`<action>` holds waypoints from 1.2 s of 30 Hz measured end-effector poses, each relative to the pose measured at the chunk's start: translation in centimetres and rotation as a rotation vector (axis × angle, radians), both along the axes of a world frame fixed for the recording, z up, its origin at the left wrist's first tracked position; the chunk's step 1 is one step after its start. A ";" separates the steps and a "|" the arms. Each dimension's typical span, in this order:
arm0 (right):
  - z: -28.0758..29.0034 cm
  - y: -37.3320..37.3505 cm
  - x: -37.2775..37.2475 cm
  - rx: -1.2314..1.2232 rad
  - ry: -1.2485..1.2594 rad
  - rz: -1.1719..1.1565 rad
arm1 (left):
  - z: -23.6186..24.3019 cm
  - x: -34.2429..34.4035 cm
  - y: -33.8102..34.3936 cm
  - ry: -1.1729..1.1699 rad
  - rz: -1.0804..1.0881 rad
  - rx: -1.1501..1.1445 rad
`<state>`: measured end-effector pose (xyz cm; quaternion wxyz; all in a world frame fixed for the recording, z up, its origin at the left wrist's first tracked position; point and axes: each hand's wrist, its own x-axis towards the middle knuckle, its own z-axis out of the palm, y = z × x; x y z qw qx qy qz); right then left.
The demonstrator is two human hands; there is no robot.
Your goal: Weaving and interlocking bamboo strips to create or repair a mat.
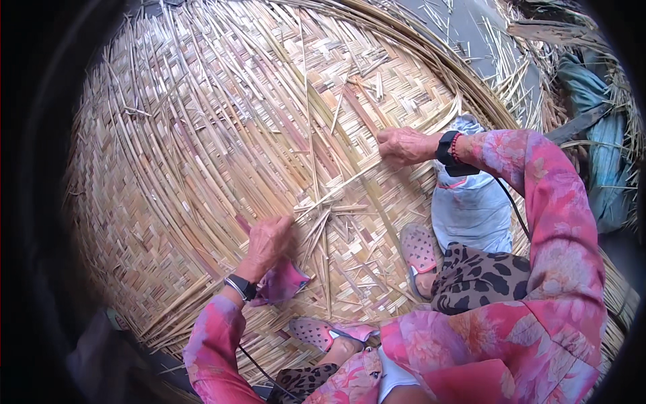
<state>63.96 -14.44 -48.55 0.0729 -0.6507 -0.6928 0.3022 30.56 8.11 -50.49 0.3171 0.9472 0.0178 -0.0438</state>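
Stretching from right hand (404, 146) toward left hand (268, 240), one strip (348, 181) crosses one mat (128, 242).

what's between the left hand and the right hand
The head view shows a pale strip running between the left hand and the right hand, with short loose strips and the woven mat beneath.

Thin pale strip (353, 178), slanting, across woven mat (145, 259)

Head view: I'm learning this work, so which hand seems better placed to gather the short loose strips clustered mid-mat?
Probably the left hand: it is close beside the short strips, while the right hand is farther from them.
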 end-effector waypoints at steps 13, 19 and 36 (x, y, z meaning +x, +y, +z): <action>2.0 -6.5 13.8 0.292 -0.319 -0.815 | 5.9 -16.4 -3.8 0.749 -0.169 -0.243; -1.2 -8.0 21.1 -0.148 -0.499 -1.099 | 6.1 -10.0 -5.3 0.620 -0.081 -0.198; -3.0 -4.8 27.9 0.036 -0.435 -1.453 | 6.1 2.1 -10.7 0.673 0.015 -0.302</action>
